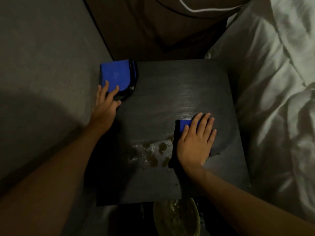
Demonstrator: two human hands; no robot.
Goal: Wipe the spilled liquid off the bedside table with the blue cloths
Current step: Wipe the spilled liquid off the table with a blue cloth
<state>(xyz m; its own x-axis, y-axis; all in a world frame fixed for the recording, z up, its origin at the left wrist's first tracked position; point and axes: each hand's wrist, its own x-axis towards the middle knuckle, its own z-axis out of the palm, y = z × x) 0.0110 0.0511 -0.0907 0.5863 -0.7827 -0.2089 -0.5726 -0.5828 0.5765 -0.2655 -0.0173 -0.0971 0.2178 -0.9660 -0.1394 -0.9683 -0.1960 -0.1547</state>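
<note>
While the spill [150, 154] is lying near the tabletop's [170, 86] front edge:
Right hand [196, 142]: being pressed flat, fingers spread, on a blue cloth [185, 125] beside it.
Left hand [106, 101]: being laid open on the second blue cloth [115, 75], far left corner.

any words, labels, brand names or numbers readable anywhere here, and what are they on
None: no text, number or sign can be read anywhere in this dim view.
Folded blue cloth under the left hand: plain, no tag legible.
Second blue cloth under the right hand: plain where it shows.
Bedside table: bare dark top, only the spilled liquid.
White bedding: no print visible.
</note>
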